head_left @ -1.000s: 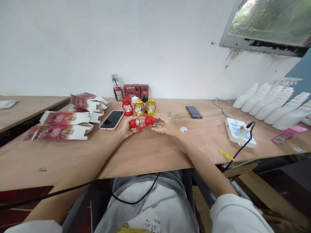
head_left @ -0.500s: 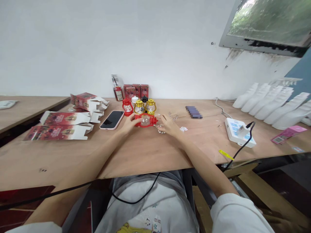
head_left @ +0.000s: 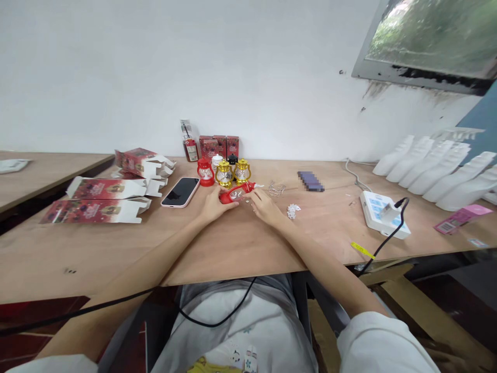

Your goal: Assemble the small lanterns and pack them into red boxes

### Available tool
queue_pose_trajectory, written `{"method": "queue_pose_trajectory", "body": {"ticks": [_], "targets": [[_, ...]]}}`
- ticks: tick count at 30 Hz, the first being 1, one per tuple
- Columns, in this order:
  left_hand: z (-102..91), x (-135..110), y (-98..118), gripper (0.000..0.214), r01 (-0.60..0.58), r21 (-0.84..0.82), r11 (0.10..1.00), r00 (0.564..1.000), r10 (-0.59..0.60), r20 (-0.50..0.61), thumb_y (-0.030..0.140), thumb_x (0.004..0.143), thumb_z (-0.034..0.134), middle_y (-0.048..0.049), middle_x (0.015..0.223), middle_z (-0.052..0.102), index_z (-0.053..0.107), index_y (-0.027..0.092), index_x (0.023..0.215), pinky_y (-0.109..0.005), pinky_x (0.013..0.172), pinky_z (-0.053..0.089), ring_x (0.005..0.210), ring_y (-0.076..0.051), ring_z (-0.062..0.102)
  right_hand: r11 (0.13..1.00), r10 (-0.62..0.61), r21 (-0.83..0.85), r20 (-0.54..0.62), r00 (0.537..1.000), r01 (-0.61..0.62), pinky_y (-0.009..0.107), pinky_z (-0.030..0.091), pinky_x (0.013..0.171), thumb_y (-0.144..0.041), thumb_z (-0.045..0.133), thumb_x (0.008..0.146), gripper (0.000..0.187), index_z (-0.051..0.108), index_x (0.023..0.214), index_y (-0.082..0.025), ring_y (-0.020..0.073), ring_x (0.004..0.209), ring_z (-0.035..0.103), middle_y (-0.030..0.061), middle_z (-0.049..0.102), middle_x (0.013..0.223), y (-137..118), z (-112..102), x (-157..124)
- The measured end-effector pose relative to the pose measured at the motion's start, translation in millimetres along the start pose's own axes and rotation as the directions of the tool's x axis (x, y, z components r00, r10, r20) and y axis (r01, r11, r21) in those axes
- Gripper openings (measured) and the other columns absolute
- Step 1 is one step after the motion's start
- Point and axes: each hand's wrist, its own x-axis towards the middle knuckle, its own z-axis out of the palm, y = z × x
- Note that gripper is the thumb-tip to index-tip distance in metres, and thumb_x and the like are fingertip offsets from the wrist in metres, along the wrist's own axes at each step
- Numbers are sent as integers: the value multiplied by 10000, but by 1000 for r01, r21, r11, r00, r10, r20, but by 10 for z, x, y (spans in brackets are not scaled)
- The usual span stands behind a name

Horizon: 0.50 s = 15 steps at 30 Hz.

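Note:
A small red lantern (head_left: 237, 194) with a clear globe lies on its side, tilted, its top end pointing to the far right. My left hand (head_left: 218, 203) is closed around its base end. Close against the lantern's right side, my right hand (head_left: 264, 205) has its fingertips drawn together; whatever they pinch is too small to make out. Just behind stand two gold lanterns, one a gold lantern (head_left: 224, 174) on the left, beside an upright red lantern (head_left: 205, 172). A white lantern (head_left: 217, 161) and a black lantern (head_left: 232, 159) are partly hidden behind them.
A phone (head_left: 180, 192) lies left of my hands, with unfolded printed boxes (head_left: 103, 189) beyond. Thin metal wire pieces (head_left: 277, 189) and small white pieces (head_left: 292, 210) lie to the right, then a power strip (head_left: 384, 215). A bottle (head_left: 189, 145) stands by the wall.
The held lantern has swung so its top end points farther away and right. My right hand has come left to the lantern, its fingers drawing together.

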Motion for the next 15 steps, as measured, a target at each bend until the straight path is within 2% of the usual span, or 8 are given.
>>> {"method": "queue_pose_trajectory", "body": {"ticks": [4, 10, 15], "targets": [[47, -23, -46, 493, 48, 10, 999, 999, -48, -27, 438, 527, 811, -52, 897, 621, 561, 190, 871, -328, 798, 417, 885, -251, 565, 999, -30, 17, 36, 999, 29, 413, 474, 935, -60, 337, 883, 366, 549, 1156, -184, 232, 1019, 548, 115, 574, 1033, -60, 14, 8], [58, -29, -100, 486, 83, 7, 997, 995, -82, -51, 447, 572, 786, -45, 901, 611, 509, 201, 887, -322, 785, 415, 878, -247, 575, 999, -30, 46, 102, 994, 26, 465, 458, 1018, -92, 381, 873, 377, 519, 1212, -183, 240, 1218, 511, 149, 519, 1282, -99, 80, -19], [75, -56, -43, 343, 51, -69, 996, 999, -50, 10, 403, 725, 672, -50, 910, 590, 441, 205, 882, -325, 803, 411, 896, -235, 580, 991, -125, 52, 89, 988, 121, 469, 407, 1091, -96, 406, 867, 348, 533, 1183, -164, 230, 1316, 432, 150, 486, 1358, -168, 74, -7]]}}
